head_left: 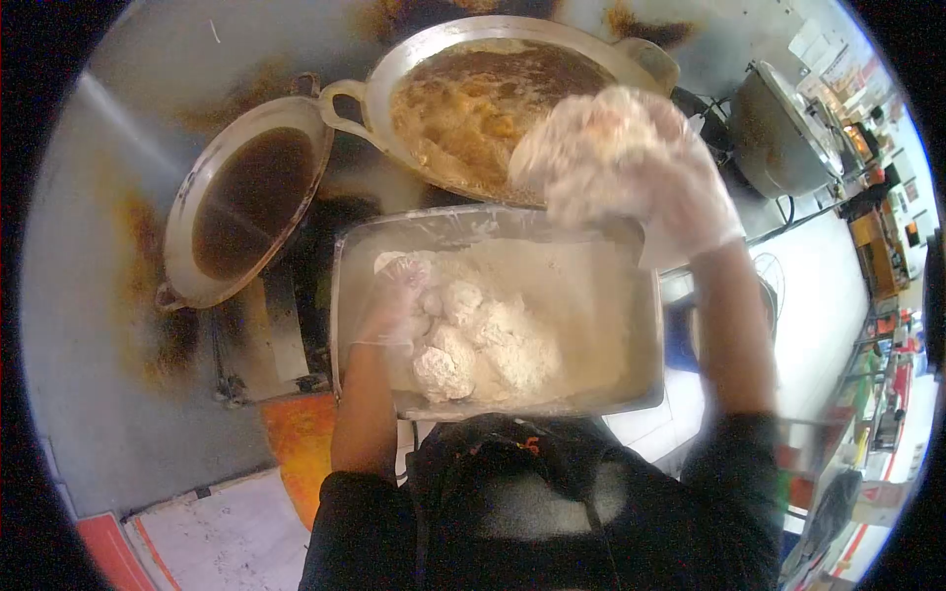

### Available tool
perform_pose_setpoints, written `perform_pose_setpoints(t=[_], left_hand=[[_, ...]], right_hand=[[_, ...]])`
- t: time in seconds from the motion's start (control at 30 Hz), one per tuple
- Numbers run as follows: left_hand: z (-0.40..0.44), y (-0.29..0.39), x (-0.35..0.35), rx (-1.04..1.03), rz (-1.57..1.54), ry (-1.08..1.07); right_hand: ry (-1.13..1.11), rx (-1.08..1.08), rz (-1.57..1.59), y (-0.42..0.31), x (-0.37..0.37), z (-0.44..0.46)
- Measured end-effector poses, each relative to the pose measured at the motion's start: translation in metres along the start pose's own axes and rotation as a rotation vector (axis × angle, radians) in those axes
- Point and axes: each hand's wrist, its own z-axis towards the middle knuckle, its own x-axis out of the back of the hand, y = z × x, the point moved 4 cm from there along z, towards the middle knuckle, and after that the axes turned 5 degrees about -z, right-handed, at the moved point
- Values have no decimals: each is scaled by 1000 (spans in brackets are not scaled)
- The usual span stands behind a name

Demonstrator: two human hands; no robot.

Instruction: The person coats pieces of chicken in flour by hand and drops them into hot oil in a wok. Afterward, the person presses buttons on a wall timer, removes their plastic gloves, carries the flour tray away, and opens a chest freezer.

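Right hand (pixel 680 187) raised, holding floured piece (pixel 583 153); left hand (pixel 402 286) in tub (pixel 645 295).

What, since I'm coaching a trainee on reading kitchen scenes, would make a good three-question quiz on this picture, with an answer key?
1. Where is the left hand?
A) In the tub
B) In the smaller pan
C) On the metal pot

2. True or false: the right hand is empty.

3. Fill the gap: the foamy brown liquid is inside the ____.

Key:
1. A. It is down in the tub, among powder-coated pieces.
2. False. Its grip is on a powder-coated lump, blurred in the picture.
3. Larger pan.
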Motion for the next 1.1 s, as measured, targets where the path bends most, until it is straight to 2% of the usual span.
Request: perform_pose_setpoints(t=[0.03, 0.07, 0.1, 0.13, 0.17, 0.2, 0.23, 0.27, 0.3, 0.33, 0.37, 0.4, 0.47, 0.5, 0.57, 0.63, 0.67, 0.7, 0.73, 0.77, 0.83, 0.87, 0.93, 0.97, 1.03, 1.1], left_hand=[[12, -9, 12, -119, 142, -37], [17, -16, 18, -122, 142, -40], [19, -17, 21, -209, 207, -50], [22, -18, 25, -295, 272, -61], [27, -24, 31, -296, 275, -66], [32, -29, 35, -278, 373, -69], [36, -34, 39, -260, 470, -69], [35, -34, 39, -261, 472, -70], [34, -36, 39, -239, 266, -89], [31, -39, 38, -215, 59, -105], [28, -36, 36, -211, 56, -99], [25, -30, 33, -202, 174, -54], [24, -27, 30, -178, 286, -3], [26, -27, 29, -181, 264, -1], [30, -31, 31, -184, 215, 11], [32, -35, 36, -185, 165, 27], [32, -34, 37, -172, 156, 41], [29, -25, 35, -201, 523, 43], [22, -17, 32, -223, 894, 39], [12, -7, 24, -211, 890, 43], [-1, -2, 8, 106, 586, -7], [1, -6, 10, 108, 584, -6], [10, -15, 15, -94, 1207, -25], [15, -25, 19, -91, 1205, -23], [25, -41, 20, -160, 1238, -67], [30, -51, 19, -146, 1272, -71]], right_hand=[[42, 30, -147, -5, 8, 15], [62, 1, -311, -4, 15, 32], [66, 4, -313, -2, 16, 43], [53, -74, -478, 5, 14, 53], [41, -155, -642, 12, 12, 60], [47, -156, -641, 13, 5, 66], [-306, -117, -1196, 18, -15, 70], [-487, -115, -1475, 38, -16, 78], [-685, -65, -1733, 56, -17, 85], [-584, 32, -1746, 93, -6, 103], [-487, 127, -1753, 112, -1, 112], [-496, 130, -1750, 106, -5, 108], [-17, -76, -1350, 85, 6, 102], [-34, -78, -1347, 85, 4, 100], [-33, 200, -1356, 81, -5, 96], [-57, 337, -1343, 52, -29, 77], [-117, 197, -1161, 10, -53, 48], [-172, 59, -979, -9, -68, 27], [-189, 56, -975, 4, -74, 16], [-353, 80, -796, 30, -86, 3], [-577, 114, -803, 68, -108, -25], [-644, 127, -996, 81, -119, -36], [-908, -234, -1105, 114, -140, -49], [-912, -233, -1105, 147, -144, -57], [-867, -182, -817, 210, -150, -72], [-837, -266, -788, 205, -152, -72]])
